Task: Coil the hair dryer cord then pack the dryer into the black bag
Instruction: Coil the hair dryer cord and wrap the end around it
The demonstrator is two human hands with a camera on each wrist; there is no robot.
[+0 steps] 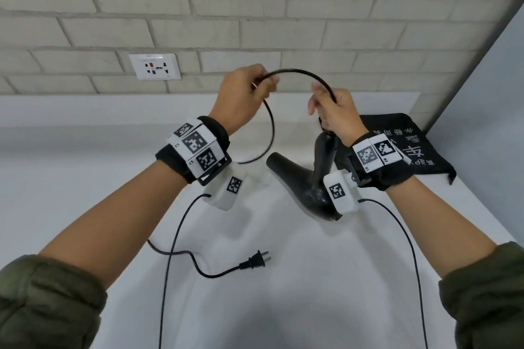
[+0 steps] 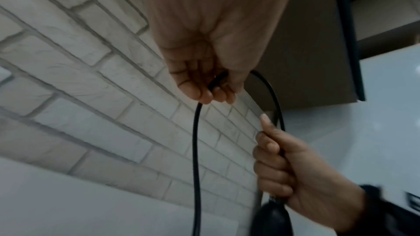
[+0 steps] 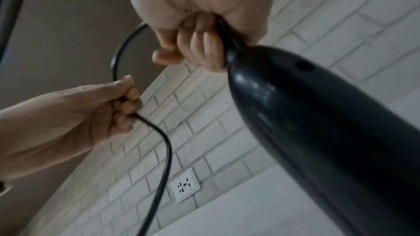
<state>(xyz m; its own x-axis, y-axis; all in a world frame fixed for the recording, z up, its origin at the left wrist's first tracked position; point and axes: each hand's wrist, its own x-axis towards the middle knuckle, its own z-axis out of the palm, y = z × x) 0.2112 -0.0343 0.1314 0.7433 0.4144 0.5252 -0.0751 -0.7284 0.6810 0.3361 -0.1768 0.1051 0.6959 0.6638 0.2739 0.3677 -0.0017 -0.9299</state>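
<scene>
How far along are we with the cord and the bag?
Done: plug is out of the wall socket. In hand: left hand and right hand hold the first arc of cord; the dryer hangs below. Left: coil the rest, then fill the bag.

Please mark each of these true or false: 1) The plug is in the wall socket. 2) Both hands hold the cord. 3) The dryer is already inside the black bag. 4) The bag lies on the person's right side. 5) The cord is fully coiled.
1) False. The plug lies loose on the counter; the socket is empty.
2) True. The left hand and the right hand both grip the cord, which arches between them.
3) False. The dryer hangs below the right hand, outside the bag.
4) True.
5) False. Only one arc is formed; much of the cord trails on the counter.
</scene>
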